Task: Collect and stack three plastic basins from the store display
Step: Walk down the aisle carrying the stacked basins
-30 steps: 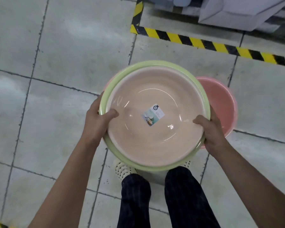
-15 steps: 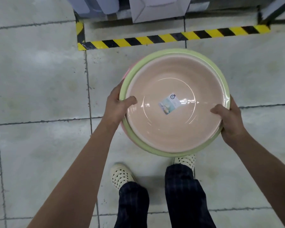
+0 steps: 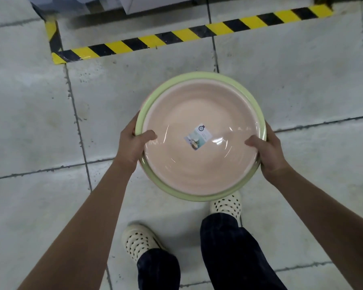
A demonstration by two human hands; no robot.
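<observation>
I carry a nested stack of basins in front of me above the floor. A pale peach basin (image 3: pixel 199 164) with a small label in its bottom sits inside a light green basin (image 3: pixel 155 95), whose rim rings it. A thin pink edge shows under the green rim at the left, so a basin may lie beneath; I cannot tell more. My left hand (image 3: pixel 132 147) grips the left rim, thumb inside. My right hand (image 3: pixel 268 151) grips the right rim the same way.
Yellow-and-black hazard tape (image 3: pixel 176 36) marks the grey tiled floor ahead, turning a corner at the left. Grey and white display items (image 3: pixel 105 5) stand beyond it at the top edge. My feet in cream perforated shoes (image 3: pixel 138 241) are below the stack.
The view has swung, so the tape now runs across the top. The separate pink basin seen on the floor at the right one second ago is out of sight. Both hands keep their grip.
</observation>
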